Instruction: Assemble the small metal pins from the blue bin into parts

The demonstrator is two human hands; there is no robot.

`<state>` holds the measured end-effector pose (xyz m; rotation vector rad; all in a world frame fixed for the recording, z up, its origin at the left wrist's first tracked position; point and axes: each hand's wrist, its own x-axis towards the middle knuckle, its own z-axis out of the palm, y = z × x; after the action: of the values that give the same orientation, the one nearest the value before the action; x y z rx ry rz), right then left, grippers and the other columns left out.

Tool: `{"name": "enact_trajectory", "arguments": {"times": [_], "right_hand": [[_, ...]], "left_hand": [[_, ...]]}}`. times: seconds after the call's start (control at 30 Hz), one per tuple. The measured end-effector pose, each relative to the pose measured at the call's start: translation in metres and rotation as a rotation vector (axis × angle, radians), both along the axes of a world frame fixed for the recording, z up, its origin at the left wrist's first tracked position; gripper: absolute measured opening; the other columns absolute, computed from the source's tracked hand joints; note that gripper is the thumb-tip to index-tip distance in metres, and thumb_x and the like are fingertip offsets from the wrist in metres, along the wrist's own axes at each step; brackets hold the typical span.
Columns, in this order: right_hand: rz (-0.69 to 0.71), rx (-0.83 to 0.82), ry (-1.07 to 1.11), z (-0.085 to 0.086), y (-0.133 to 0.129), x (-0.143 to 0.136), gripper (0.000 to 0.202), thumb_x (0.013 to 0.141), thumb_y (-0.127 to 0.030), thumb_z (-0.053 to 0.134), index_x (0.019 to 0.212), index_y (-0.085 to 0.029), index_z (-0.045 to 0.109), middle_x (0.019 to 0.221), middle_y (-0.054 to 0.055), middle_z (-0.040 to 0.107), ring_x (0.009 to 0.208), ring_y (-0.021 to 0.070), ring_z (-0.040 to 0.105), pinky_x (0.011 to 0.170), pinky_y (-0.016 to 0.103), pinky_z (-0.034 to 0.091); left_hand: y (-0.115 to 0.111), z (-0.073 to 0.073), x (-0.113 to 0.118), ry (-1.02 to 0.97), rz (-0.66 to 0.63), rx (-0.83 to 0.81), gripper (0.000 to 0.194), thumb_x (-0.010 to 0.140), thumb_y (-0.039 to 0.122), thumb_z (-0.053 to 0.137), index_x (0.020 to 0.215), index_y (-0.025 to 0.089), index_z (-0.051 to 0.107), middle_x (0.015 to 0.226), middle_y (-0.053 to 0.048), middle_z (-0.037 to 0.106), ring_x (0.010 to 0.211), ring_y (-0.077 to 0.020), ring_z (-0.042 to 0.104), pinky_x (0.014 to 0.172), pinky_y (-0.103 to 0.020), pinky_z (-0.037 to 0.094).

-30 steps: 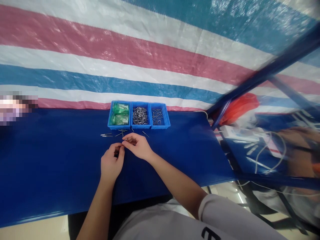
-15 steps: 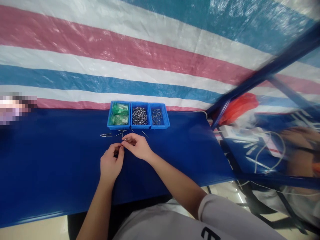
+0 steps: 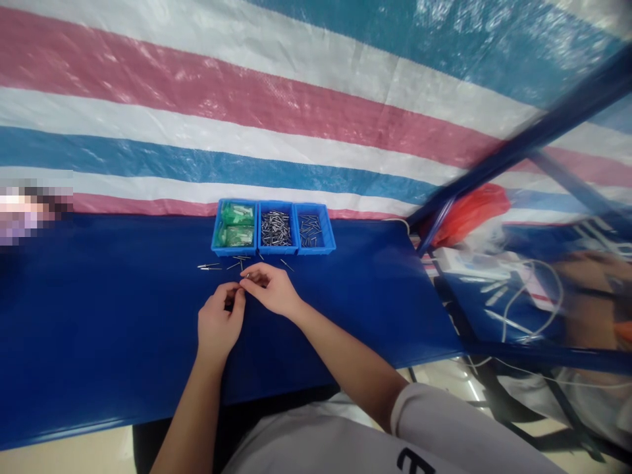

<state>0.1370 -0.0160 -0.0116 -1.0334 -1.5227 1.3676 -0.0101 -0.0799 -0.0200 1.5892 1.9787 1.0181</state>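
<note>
My left hand [image 3: 220, 320] is closed in a pinch, thumb against fingertips; anything between them is too small or hidden to name. Touching it at the fingertips, my right hand [image 3: 272, 288] curls inward, and a small metallic glint shows among its fingers, looking like a blind rivet. Just beyond the hands, several loose blind rivets [image 3: 210, 268] lie on the blue table [image 3: 123, 316]. Three joined blue bins stand behind them: the left bin [image 3: 234, 251] holds green-tinted packets, the middle bin [image 3: 278, 250] a dense heap of rivets, the right bin [image 3: 316, 251] fewer rivets.
A striped plastic sheet [image 3: 247, 99] hangs along the table's back edge. Blue metal frame bars [image 3: 494, 164] rise at the right. Past them are a red plastic bag [image 3: 474, 214], a white cable [image 3: 560, 289] and a blurred person. Another person, pixelated, is at the far left.
Both of my hands stay in the same place and pose, and the bins and loose rivets have not moved.
</note>
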Motion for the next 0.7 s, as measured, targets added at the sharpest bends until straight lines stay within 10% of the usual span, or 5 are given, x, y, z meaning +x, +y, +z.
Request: {"name": "enact_trajectory", "arguments": {"times": [0.7], "right_hand": [[0.017,0.027,-0.022,-0.0037,-0.0004,0.0005,0.026,0.087,-0.04,0.07,0.104,-0.021,0.072,0.088,0.002,0.073,0.077,0.0147,0.069,0.076,0.029,0.058]], "left_hand": [[0.0004,0.0003,0.0002,0.014,0.002,-0.002,0.025,0.093,0.044,0.058,0.104,0.024,0.069,0.088,-0.001,0.077,0.083,-0.0176,0.072,0.077,-0.029,0.052]]}}
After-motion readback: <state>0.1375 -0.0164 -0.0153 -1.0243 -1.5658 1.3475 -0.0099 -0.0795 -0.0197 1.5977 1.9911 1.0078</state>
